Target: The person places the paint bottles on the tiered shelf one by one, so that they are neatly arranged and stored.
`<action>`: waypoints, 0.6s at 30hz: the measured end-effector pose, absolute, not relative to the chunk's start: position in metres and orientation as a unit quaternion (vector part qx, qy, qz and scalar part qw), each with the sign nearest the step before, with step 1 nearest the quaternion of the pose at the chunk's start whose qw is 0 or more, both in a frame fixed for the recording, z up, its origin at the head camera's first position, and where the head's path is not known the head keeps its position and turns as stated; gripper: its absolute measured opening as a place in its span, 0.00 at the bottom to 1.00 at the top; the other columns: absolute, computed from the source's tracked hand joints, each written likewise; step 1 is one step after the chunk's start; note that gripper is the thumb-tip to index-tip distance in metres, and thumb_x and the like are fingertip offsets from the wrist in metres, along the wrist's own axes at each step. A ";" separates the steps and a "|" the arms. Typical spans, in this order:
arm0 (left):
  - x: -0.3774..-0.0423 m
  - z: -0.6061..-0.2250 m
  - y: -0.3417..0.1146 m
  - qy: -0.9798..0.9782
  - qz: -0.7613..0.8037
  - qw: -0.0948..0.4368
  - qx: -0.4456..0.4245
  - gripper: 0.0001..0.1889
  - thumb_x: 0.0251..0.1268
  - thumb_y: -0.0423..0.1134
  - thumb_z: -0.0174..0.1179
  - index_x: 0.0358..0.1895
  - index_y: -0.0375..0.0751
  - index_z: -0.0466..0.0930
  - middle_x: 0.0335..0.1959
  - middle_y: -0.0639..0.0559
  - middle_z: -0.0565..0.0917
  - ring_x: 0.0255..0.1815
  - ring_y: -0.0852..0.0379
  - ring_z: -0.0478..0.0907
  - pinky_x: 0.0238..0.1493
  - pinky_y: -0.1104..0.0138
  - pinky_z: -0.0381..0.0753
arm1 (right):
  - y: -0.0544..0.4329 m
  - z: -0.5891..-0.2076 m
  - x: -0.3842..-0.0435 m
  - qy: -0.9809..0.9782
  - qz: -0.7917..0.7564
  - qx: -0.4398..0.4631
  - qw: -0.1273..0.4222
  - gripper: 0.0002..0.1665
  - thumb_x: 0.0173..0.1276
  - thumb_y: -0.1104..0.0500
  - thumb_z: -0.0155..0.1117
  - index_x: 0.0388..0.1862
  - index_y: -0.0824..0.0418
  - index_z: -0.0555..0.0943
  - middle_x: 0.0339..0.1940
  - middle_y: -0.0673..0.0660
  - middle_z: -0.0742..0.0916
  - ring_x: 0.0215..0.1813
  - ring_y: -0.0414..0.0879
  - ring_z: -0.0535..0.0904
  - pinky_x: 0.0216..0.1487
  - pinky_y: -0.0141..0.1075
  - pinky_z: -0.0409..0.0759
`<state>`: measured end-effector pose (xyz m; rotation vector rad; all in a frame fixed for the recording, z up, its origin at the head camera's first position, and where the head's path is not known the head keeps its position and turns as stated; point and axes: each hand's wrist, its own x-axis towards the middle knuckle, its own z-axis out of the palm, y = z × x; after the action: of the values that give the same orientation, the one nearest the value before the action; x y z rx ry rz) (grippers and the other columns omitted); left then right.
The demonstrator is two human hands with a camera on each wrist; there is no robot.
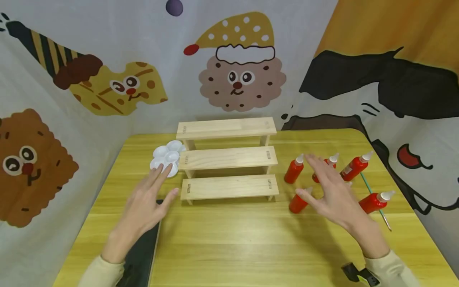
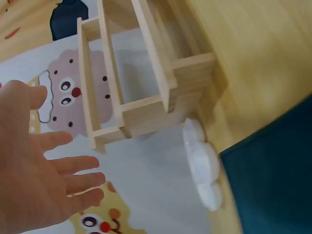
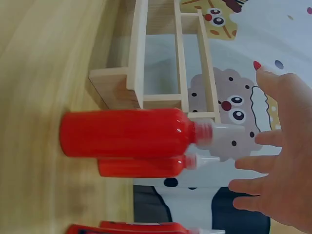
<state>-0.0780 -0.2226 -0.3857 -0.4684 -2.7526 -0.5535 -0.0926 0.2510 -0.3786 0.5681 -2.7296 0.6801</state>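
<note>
Both hands are spread and hold nothing. The right hand (image 1: 331,191) hovers over the red paint bottles (image 1: 295,169) standing right of the three-step wooden rack (image 1: 228,159); close round one body below the white nozzle. The left hand (image 1: 148,201) reaches beside the white palette (image 1: 166,157); keep it clear.

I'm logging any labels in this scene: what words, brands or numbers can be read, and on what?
None can be read.
Red paint bottles: no label visible in any view.
Wooden three-step shelf: bare wood, no markings.
White paint palette: plain.
Backdrop cloth: cartoon cookie figures only, no lettering.
</note>
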 end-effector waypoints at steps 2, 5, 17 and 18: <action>-0.078 -0.391 -0.222 -0.955 -0.218 0.135 -0.147 0.36 0.74 0.50 0.59 0.80 0.45 0.59 0.75 0.31 0.67 0.70 0.28 0.68 0.64 0.35 0.68 | 0.250 -0.383 -0.090 -0.938 0.254 0.195 0.133 0.56 0.62 0.48 0.76 0.83 0.52 0.57 0.80 0.61 0.68 0.76 0.68 0.65 0.68 0.67 0.66; -0.077 -0.397 -0.218 -0.951 -0.268 0.101 -0.119 0.35 0.78 0.50 0.55 0.80 0.42 0.57 0.75 0.31 0.67 0.71 0.28 0.67 0.65 0.35 0.68 | 0.249 -0.390 -0.085 -0.933 0.279 0.188 0.127 0.54 0.62 0.50 0.76 0.82 0.54 0.58 0.79 0.63 0.69 0.73 0.67 0.68 0.64 0.67 0.69; -0.088 -0.435 -0.205 -0.913 -0.403 0.036 -0.058 0.31 0.80 0.44 0.53 0.77 0.33 0.59 0.74 0.30 0.68 0.71 0.30 0.68 0.67 0.39 0.70 | 0.252 -0.420 -0.068 -0.931 0.317 0.141 0.113 0.46 0.65 0.51 0.75 0.76 0.61 0.65 0.71 0.65 0.78 0.66 0.64 0.77 0.53 0.62 0.80; -0.089 -0.439 -0.203 -0.909 -0.413 0.034 -0.053 0.31 0.79 0.43 0.54 0.77 0.32 0.60 0.73 0.30 0.69 0.70 0.30 0.69 0.66 0.40 0.72 | 0.252 -0.423 -0.068 -0.929 0.321 0.141 0.114 0.45 0.65 0.52 0.75 0.76 0.61 0.66 0.70 0.65 0.78 0.64 0.63 0.78 0.52 0.62 0.81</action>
<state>-0.0891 -0.2032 -0.4387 -0.1624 -2.7954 -1.2694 -0.0678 0.2518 -0.4229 0.4137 -2.7256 0.9420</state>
